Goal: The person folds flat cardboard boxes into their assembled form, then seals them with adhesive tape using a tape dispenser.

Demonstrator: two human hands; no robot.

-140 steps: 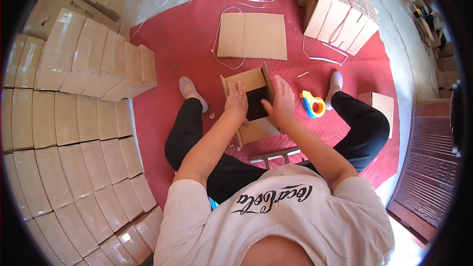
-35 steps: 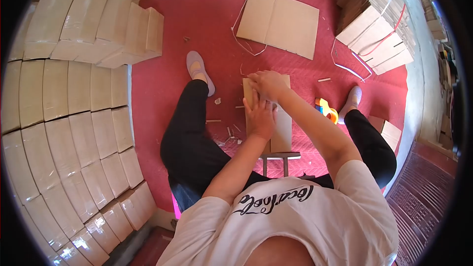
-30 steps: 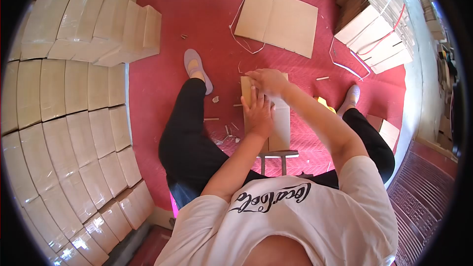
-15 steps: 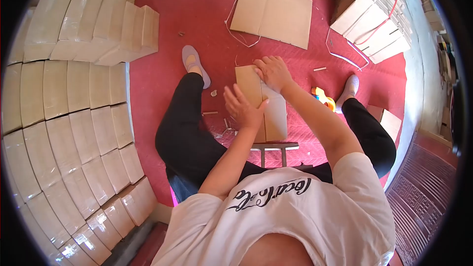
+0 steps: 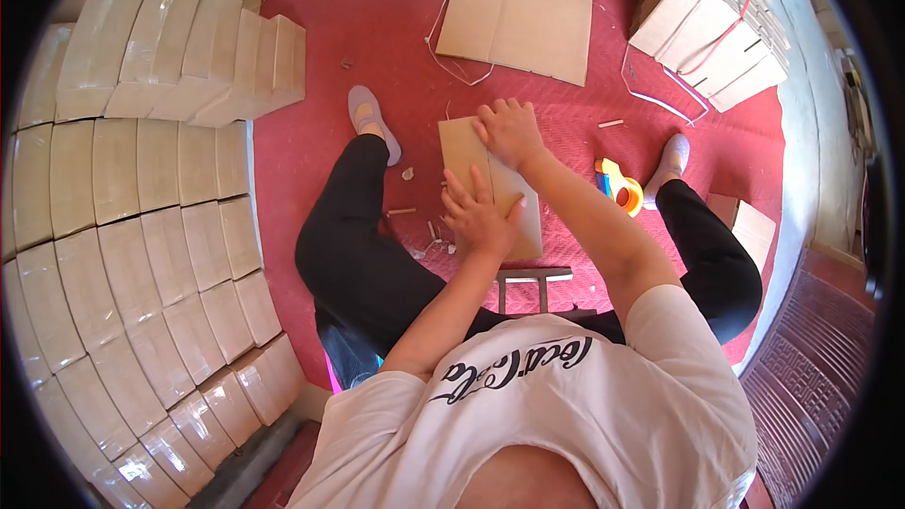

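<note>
A brown cardboard box (image 5: 462,143) lies between my legs on the red floor covering, its lengthwise seam facing up. My left hand (image 5: 481,214) rests flat on the box's left side with the fingers spread and the thumb apart. At the far end, my right hand (image 5: 510,135) has its fingers bent over the box's top and edge; its fingertips are partly hidden. An orange tape dispenser (image 5: 617,183) with a blue part lies to the right of the box, beside my right foot.
Stacked closed cartons (image 5: 141,250) fill the left side. A flattened cardboard sheet (image 5: 518,24) lies ahead, with white strapping around it. Bundled flat cardboard (image 5: 702,33) stands at the upper right. A small dark metal frame (image 5: 534,275) is just in front of me. Scraps lie on the floor.
My left hand has come down flat onto the box from a more raised, tilted pose. The right hand stays at the far end. The box has shifted slightly left in view.
</note>
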